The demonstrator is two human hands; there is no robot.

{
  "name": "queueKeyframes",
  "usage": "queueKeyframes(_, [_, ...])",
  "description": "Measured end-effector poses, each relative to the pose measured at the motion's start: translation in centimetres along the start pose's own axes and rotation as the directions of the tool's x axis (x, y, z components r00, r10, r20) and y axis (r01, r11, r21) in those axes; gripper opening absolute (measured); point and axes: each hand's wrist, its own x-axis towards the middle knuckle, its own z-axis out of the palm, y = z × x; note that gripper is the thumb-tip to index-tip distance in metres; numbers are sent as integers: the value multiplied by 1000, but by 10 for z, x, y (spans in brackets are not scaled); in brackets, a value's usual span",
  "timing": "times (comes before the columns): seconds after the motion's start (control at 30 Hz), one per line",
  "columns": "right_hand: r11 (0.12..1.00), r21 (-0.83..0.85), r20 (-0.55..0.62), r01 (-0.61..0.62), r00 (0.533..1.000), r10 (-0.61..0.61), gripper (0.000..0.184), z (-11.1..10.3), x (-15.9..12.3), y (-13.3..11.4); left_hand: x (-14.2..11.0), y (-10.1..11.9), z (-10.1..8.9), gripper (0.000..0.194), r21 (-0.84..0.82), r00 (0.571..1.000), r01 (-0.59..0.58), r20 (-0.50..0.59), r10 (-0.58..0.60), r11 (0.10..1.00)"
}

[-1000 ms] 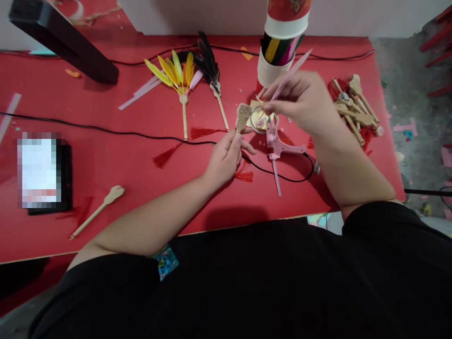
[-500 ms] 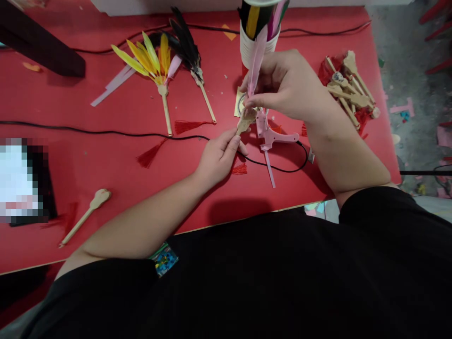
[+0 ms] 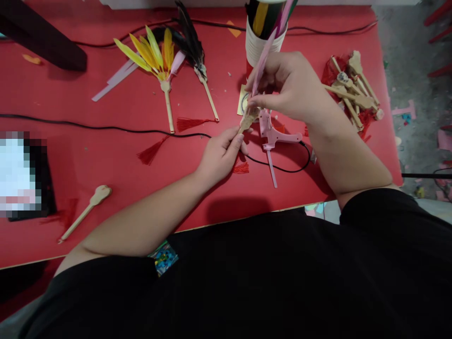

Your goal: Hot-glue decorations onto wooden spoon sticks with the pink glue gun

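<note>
My left hand [image 3: 223, 151] is closed around a wooden fan handle [image 3: 247, 121], whose broad head points up and away. Between the thumb and fingers of my right hand [image 3: 286, 89] is a pink feather [image 3: 263, 63], its lower end at the handle's head. Whether the quill touches the wood is hidden by my fingers. A pink glue gun [image 3: 270, 132] with a glue stick in its back stands just right of the handle. Red tassel threads [image 3: 241, 167] hang below my left hand.
A fan with yellow feathers [image 3: 155, 54] and one with black feathers [image 3: 192, 42] lie to the left. Paper cups [image 3: 263, 44] hold more feathers at the back. Wooden handles [image 3: 356, 94] are piled at right; another handle [image 3: 86, 212] lies at left. A black cable [image 3: 106, 127] crosses the table.
My right hand has brought the feather down to the handle's head and turned it more upright. The handle has tilted in my left hand. The view has shifted.
</note>
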Motion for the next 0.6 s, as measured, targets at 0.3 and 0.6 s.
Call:
queueKeyframes(0.3, [999, 32, -26, -12, 1000, 13, 35, 3, -2, -5, 1, 0, 0, 28, -32, 1000, 15, -18, -16, 999])
queueKeyframes(0.6, [979, 200, -85, -28, 995, 46, 37, 10, -4, -4, 1, -1, 1, 30, -46, 1000, 24, -15, -25, 999])
